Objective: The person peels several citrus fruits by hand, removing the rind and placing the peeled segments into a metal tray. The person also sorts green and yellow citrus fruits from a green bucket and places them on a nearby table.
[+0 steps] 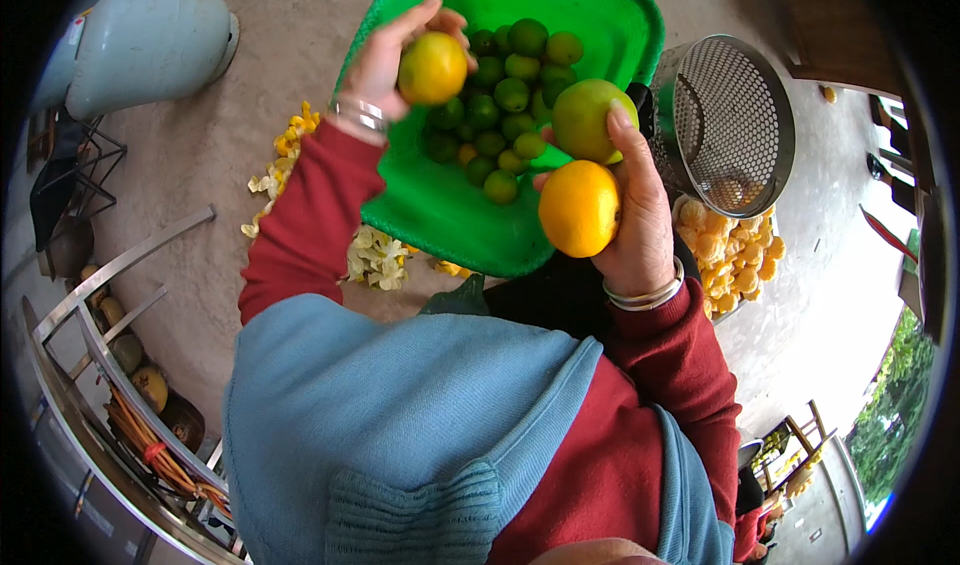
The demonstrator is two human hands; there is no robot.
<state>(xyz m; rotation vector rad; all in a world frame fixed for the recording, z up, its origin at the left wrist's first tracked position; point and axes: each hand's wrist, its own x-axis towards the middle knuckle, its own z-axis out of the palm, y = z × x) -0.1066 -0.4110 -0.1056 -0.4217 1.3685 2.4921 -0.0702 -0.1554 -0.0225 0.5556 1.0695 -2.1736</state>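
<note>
My left hand [382, 59] is raised over the left side of a green plastic basin [480, 239], its fingers around a yellow-orange citrus fruit [433, 68]. Two fruits are in my right hand [637, 205] at the basin's right edge: a large green citrus fruit [589, 119] under the thumb and, below it, an orange-yellow citrus fruit [579, 209]. Many smaller green citrus fruits [512, 95] lie together in the basin. Part of a green object shows between them and my right hand; I cannot tell what it is.
A perforated metal drum [731, 126] stands right of the basin, above a container of peeled citrus fruits [739, 261]. Peels [375, 257] lie on the floor near the basin. A gas cylinder [150, 51] is at upper left, a metal frame [97, 325] at lower left. Another person [750, 527] is at lower right.
</note>
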